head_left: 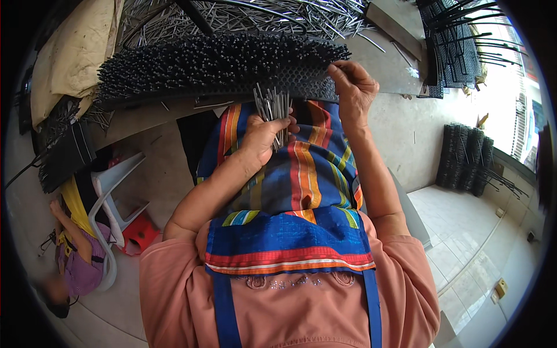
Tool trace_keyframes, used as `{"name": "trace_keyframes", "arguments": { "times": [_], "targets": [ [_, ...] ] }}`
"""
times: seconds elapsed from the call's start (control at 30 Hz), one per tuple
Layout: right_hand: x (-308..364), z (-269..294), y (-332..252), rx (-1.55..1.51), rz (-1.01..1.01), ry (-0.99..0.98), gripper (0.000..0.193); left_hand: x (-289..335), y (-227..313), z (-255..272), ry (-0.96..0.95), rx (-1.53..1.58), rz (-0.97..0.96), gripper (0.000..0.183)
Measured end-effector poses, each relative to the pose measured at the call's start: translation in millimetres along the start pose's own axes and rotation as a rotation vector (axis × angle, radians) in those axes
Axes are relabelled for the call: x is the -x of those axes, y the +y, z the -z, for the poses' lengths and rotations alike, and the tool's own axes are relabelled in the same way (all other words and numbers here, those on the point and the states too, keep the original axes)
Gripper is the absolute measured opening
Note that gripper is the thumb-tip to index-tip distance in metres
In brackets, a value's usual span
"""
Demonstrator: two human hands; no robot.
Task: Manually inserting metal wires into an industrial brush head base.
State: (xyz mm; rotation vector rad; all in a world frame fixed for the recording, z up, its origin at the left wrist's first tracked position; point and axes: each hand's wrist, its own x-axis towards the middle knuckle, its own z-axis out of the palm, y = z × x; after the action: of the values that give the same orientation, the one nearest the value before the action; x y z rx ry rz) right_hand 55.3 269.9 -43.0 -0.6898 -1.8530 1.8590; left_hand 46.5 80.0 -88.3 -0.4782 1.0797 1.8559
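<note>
My left hand (268, 136) is closed around a bundle of thin grey strips (271, 104), whose ends fan out above the thumb. Just beyond it lies a long black perforated panel (304, 86), its holes mostly filled with short dark sticks (214, 55) standing upright. Open holes show along the near edge and towards the right. My right hand (355, 93) is at the panel's right end, thumb and forefinger pinched together by the outermost sticks. Whatever sits between those fingertips is too small to make out. A striped cloth (307, 162) covers my lap beneath the left hand.
Loose thin strips (325, 20) lie heaped behind the panel. A tan sack (72, 52) stands at the far left. Another person (87, 255) sits at the left beside a pale plastic chair (110, 185) and a red container (139, 235). Black mesh rolls (464, 156) stand on the right.
</note>
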Motion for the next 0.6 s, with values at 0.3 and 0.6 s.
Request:
{"name": "trace_keyframes", "arguments": {
  "times": [0.3, 0.6],
  "targets": [
    [-24, -8, 21, 0.390, 0.491, 0.018, 0.010, 4, 4, -9, -0.033, -0.023, -0.021, 0.024],
    [-22, -13, 15, 0.560, 0.520, 0.071, 0.009, 5, 7, -9, -0.040, 0.002, 0.002, 0.022]
  ]
}}
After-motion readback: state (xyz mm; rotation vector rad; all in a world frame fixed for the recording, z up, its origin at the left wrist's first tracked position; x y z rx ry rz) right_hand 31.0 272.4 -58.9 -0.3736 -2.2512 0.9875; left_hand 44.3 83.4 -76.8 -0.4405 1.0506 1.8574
